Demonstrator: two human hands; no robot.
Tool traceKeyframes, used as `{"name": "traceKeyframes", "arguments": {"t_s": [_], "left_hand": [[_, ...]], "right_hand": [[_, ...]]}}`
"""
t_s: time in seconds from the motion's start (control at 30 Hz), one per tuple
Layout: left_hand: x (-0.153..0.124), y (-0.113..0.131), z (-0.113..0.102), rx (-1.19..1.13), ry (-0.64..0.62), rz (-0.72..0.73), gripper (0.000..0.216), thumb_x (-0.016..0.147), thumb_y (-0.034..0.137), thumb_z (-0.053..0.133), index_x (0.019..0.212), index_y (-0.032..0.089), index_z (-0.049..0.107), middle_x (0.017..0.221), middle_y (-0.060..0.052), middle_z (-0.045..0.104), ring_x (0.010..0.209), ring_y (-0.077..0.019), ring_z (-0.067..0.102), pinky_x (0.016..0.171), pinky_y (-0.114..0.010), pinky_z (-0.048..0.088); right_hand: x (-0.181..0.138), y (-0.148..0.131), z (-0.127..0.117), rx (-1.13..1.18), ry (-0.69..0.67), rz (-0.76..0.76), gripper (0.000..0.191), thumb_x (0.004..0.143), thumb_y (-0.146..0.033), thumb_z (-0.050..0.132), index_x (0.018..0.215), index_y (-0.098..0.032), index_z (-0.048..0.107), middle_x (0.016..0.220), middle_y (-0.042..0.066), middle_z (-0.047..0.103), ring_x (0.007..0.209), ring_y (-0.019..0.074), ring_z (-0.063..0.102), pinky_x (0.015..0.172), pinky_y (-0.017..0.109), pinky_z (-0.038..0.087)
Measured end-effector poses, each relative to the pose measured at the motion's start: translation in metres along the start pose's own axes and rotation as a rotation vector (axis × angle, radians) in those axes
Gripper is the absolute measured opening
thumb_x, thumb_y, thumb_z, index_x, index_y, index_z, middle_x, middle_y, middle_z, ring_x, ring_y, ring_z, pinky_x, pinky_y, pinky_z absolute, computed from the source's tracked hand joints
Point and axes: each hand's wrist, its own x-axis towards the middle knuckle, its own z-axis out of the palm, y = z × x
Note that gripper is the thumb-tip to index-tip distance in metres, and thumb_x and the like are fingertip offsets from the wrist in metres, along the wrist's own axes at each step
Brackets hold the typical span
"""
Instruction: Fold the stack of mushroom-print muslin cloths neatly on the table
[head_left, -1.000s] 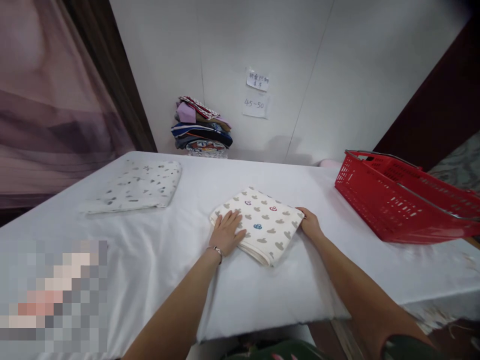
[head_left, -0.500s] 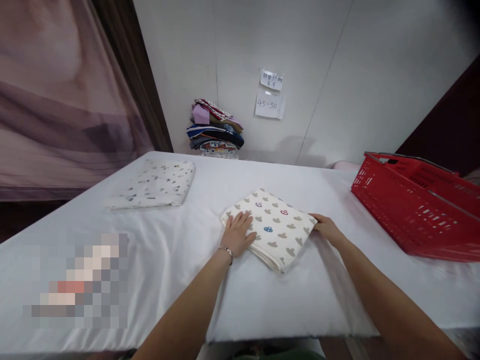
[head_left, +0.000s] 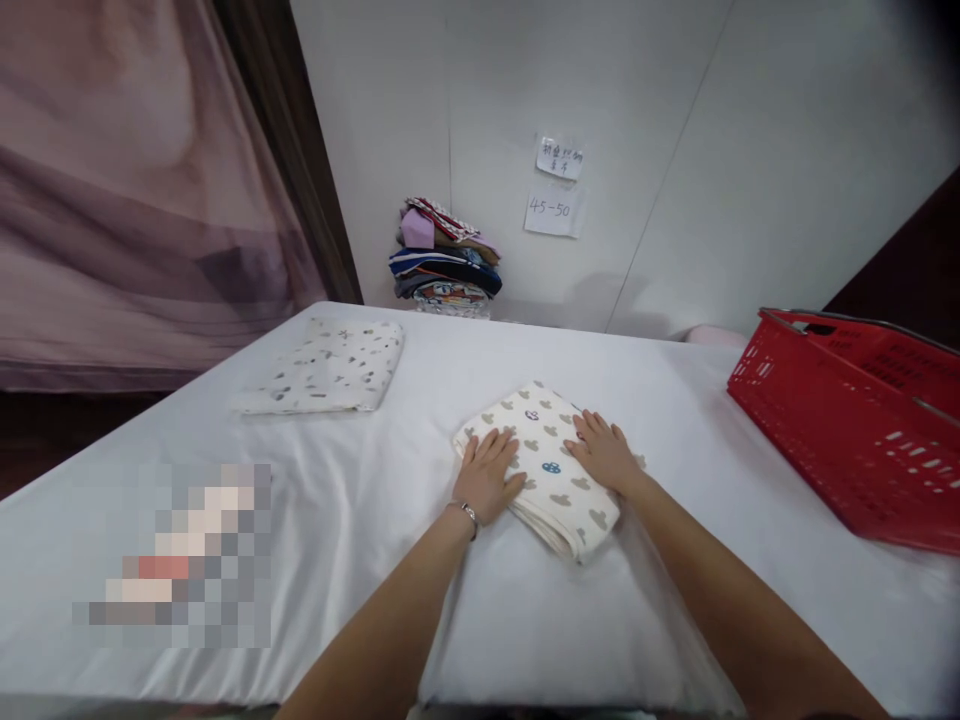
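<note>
Noted at near centre of the long table under a smooth white cloth cover (head_left: 480,350): a folded cream fabric with grey-beige mushroom print (head_left: 553,490), laid flat at a slant, layered folded edges toward the wearer. Seen on its top face: one blue motif, one dark purple.

Left hand (head_left: 489,478): palm down on the left part of the fabric, fingers extended and slightly spread, thumb out to the side; nothing gripped. Worn at that wrist: a thin silver-coloured bracelet (head_left: 466,515). Right hand (head_left: 606,455): likewise flat, on the right part, fingers extended, nothing gripped.

Farther left on the table, apart from both hands: a folded white fabric with small grey print (head_left: 341,365). At right: a red perforated plastic basket with metal handle (head_left: 847,430). Beyond the far edge, by the wall: a stack of folded multicoloured textiles (head_left: 446,262). At front left: a pixelated patch (head_left: 172,550), contents unreadable.
</note>
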Motion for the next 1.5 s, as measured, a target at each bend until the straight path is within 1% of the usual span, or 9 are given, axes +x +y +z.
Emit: {"name": "traceKeyframes", "arguments": {"t_s": [0.07,0.17,0.33,0.47,0.63,1.07,1.2,1.33,1.5], "left_hand": [[0.0,-0.001,0.002,-0.005,0.01,0.006,0.052,0.086,0.041,0.046,0.135,0.021,0.042,0.146,-0.004,0.034,0.137,-0.0232,0.023,0.114,-0.049,0.013],[0.0,-0.001,0.004,-0.008,0.022,0.008,0.052,0.087,0.041,0.046,0.135,0.022,0.042,0.146,-0.004,0.035,0.137,-0.0229,0.023,0.114,-0.049,0.011],[-0.001,-0.001,0.005,-0.003,0.047,0.01,0.052,0.086,0.04,0.046,0.135,0.023,0.041,0.145,-0.003,0.035,0.137,-0.0228,0.023,0.114,-0.048,0.011],[-0.002,0.0,0.004,-0.005,0.051,0.014,0.052,0.086,0.04,0.046,0.135,0.023,0.042,0.145,-0.003,0.035,0.137,-0.0231,0.024,0.114,-0.048,0.012],[-0.003,0.0,0.004,-0.016,0.052,0.013,0.052,0.086,0.041,0.046,0.135,0.022,0.042,0.145,-0.003,0.036,0.136,-0.0228,0.024,0.115,-0.047,0.011],[-0.004,0.0,0.005,-0.041,0.072,0.005,0.051,0.086,0.041,0.046,0.134,0.023,0.043,0.145,-0.002,0.036,0.136,-0.0227,0.024,0.115,-0.048,0.012],[-0.004,-0.001,0.005,-0.055,0.07,0.005,0.05,0.088,0.041,0.043,0.133,0.022,0.044,0.145,-0.002,0.037,0.136,-0.0223,0.025,0.115,-0.047,0.012],[-0.005,-0.001,0.005,-0.071,0.073,0.006,0.049,0.088,0.042,0.042,0.133,0.022,0.044,0.144,-0.002,0.037,0.136,-0.0219,0.025,0.115,-0.047,0.012],[-0.003,0.0,0.005,-0.082,0.07,0.01,0.049,0.088,0.042,0.042,0.133,0.023,0.044,0.144,-0.001,0.038,0.136,-0.0215,0.025,0.115,-0.047,0.011]], "right_hand": [[0.003,0.006,0.007,-0.016,-0.039,0.005,0.057,0.089,-0.05,0.035,0.138,-0.02,0.037,0.149,0.011,0.025,0.138,0.0285,0.018,0.108,0.053,0.015],[0.01,0.002,-0.004,0.007,-0.051,0.014,0.06,0.089,-0.053,0.032,0.139,-0.02,0.034,0.15,0.012,0.023,0.138,0.028,0.016,0.108,0.052,0.015],[0.04,-0.032,-0.023,0.028,0.094,-0.143,0.065,0.09,-0.057,0.026,0.143,-0.02,0.028,0.153,0.009,0.012,0.14,0.0256,0.007,0.11,0.05,0.009],[0.067,-0.052,-0.001,-0.011,0.041,-0.202,0.064,0.091,-0.055,0.025,0.143,-0.019,0.027,0.152,0.009,0.014,0.14,0.0241,0.008,0.11,0.048,0.008],[0.08,-0.05,0.028,-0.034,-0.035,-0.185,0.063,0.09,-0.055,0.024,0.142,-0.019,0.03,0.152,0.008,0.018,0.139,0.0259,0.014,0.108,0.052,0.013],[0.082,-0.047,0.022,0.023,-0.056,-0.179,0.06,0.089,-0.054,0.03,0.14,-0.022,0.034,0.151,0.007,0.02,0.139,0.0258,0.015,0.109,0.051,0.015],[0.077,-0.024,0.004,0.16,-0.13,-0.17,0.058,0.084,-0.05,0.044,0.135,-0.022,0.045,0.147,0.005,0.03,0.136,0.0255,0.026,0.11,0.043,0.023],[0.052,0.028,-0.012,0.304,-0.124,0.087,0.059,0.077,-0.051,0.054,0.129,-0.023,0.053,0.13,0.008,0.054,0.118,0.03,0.051,0.1,0.043,0.038],[0.0,0.075,-0.026,0.56,-0.087,0.293,0.057,0.066,-0.053,0.065,0.114,-0.021,0.065,0.119,0.008,0.062,0.109,0.0307,0.056,0.096,0.043,0.042]]}}
